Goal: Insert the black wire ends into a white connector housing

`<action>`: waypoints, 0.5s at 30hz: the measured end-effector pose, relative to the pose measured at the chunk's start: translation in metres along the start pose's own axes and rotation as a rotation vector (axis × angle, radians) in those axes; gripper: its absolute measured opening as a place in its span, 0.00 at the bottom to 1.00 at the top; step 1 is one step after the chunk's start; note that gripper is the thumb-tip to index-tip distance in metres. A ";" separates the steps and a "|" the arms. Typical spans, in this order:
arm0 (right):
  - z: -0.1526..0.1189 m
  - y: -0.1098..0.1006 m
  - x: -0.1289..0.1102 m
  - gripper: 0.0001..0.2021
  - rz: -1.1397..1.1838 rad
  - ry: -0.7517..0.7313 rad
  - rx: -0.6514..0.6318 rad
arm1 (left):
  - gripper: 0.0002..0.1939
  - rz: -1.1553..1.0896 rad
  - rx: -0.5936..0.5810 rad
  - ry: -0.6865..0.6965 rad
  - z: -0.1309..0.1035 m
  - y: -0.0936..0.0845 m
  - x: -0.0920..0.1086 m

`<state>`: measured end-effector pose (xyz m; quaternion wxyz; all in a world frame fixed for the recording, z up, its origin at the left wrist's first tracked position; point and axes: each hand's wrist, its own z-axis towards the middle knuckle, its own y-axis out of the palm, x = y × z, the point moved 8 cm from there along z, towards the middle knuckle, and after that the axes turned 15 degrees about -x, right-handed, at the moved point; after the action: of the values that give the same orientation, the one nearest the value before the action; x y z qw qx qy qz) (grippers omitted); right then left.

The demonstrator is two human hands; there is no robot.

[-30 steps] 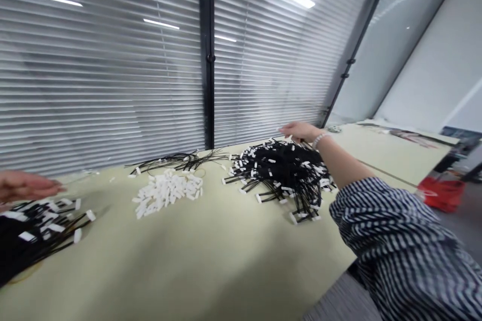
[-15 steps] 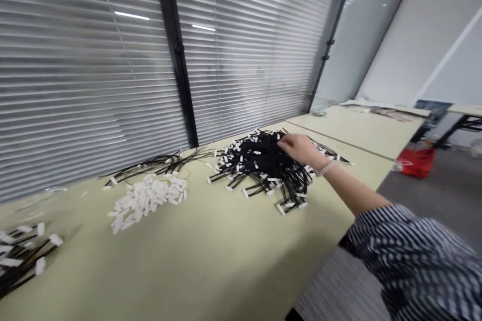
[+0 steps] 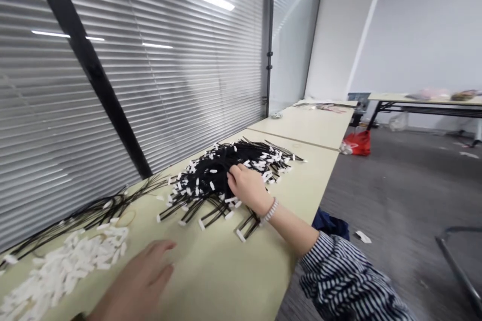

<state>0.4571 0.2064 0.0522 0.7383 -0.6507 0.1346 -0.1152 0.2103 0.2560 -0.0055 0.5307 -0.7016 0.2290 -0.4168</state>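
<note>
A big heap of black cables (image 3: 211, 168) with white connectors on their ends lies on the pale table. My right hand (image 3: 246, 185) reaches into the front of this heap with its fingers curled closed on the black cables; the fingertips are partly hidden. Lower down, my left hand (image 3: 139, 281) hovers over the table, slightly blurred, its thumb and fingers apart and nothing between them. Just left of it is a pile of loose white connectors (image 3: 71, 266).
More thin black cables (image 3: 113, 205) run along the window blinds (image 3: 181, 80). The pale table (image 3: 211, 281) meets a second table (image 3: 301, 123) beyond a seam. A red bag (image 3: 357, 143) sits on the floor to the right, and a metal leg (image 3: 457, 266) stands nearer.
The view has swung right and closer to the heap. My left hand has come into view from below. My right hand has gone from above the heap down into its front part.
</note>
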 end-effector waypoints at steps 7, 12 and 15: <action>0.026 -0.010 0.012 0.26 0.007 -0.102 0.084 | 0.20 0.137 -0.081 0.121 0.044 0.027 0.037; -0.043 0.045 0.012 0.42 -0.053 -0.302 0.017 | 0.18 0.151 0.004 0.048 0.021 0.023 0.007; -0.058 0.080 0.023 0.33 -0.183 -0.276 0.074 | 0.18 0.158 0.016 0.046 0.014 0.024 0.007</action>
<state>0.4579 0.1552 -0.0354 0.7598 -0.6422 -0.0322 -0.0964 0.2281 0.2504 -0.0265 0.5622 -0.6674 0.2922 -0.3914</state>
